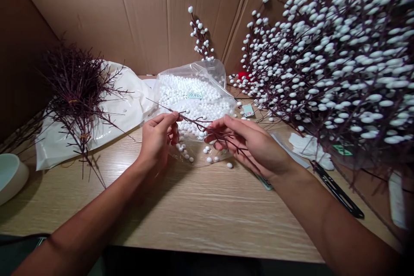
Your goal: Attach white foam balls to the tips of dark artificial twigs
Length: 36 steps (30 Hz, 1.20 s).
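Between my two hands stretches a thin, dark brown artificial twig (pixel 195 121) with short side shoots. My left hand (pixel 158 133) pinches it near its thin end between thumb and fingers. Farther along the stem, the fingers of my right hand (pixel 249 140) close round it, and its lower end runs under the palm. Just behind the twig lies an open clear plastic bag (pixel 210 71) full of small white foam berries (pixel 181 90). Several loose berries (pixel 209 160) are scattered at the bag's mouth, below my fingers.
Bare brown twigs (pixel 74 77) lie bundled on a white plastic bag (pixel 129 95) at left, beside a white bowl (pixel 13 177). A large mass of white-berried branches (pixel 323 51) fills the right. A black knife (pixel 338 189) lies below it. Cardboard (pixel 139 17) stands behind.
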Available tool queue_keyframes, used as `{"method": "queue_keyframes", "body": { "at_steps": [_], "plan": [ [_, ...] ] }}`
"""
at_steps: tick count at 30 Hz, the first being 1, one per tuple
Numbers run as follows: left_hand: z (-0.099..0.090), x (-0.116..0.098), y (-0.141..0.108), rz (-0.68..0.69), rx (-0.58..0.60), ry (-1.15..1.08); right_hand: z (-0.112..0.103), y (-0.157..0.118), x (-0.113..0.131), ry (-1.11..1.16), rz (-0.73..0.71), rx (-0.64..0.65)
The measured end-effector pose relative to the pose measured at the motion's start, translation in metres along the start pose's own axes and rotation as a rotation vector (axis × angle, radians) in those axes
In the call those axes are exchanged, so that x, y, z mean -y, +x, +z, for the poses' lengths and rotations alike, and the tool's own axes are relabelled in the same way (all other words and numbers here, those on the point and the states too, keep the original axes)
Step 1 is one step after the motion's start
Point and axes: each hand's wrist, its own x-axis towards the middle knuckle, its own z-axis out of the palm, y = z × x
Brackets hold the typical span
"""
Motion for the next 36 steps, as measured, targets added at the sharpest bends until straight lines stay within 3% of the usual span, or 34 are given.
{"method": "queue_keyframes", "body": {
  "at_steps": [5,12,19,24,31,33,36],
  "plan": [
    [-0.002,0.002,0.002,-0.027,0.004,-0.059,-0.004,0.003,-0.003,0.121,0.06,-0.017],
    [-0.002,0.0,0.003,-0.049,-0.018,-0.111,0.006,-0.002,-0.007,-0.075,-0.178,0.059],
    [0.001,-0.001,-0.002,-0.003,0.04,-0.009,0.005,0.003,-0.007,-0.019,-0.306,-0.179],
    [0.002,0.0,-0.004,-0.069,0.13,0.007,0.004,0.002,0.003,0.03,-0.299,-0.315],
    [0.001,-0.009,-0.006,-0.136,0.156,-0.059,-0.015,0.002,0.023,0.228,-0.274,-0.43],
    [0.002,-0.006,-0.008,-0.129,0.208,0.022,-0.017,0.002,0.023,0.211,-0.226,-0.387],
    [0.003,0.002,-0.012,-0.015,0.27,0.36,-0.012,0.001,0.016,0.122,-0.133,-0.269]
  ]
}}
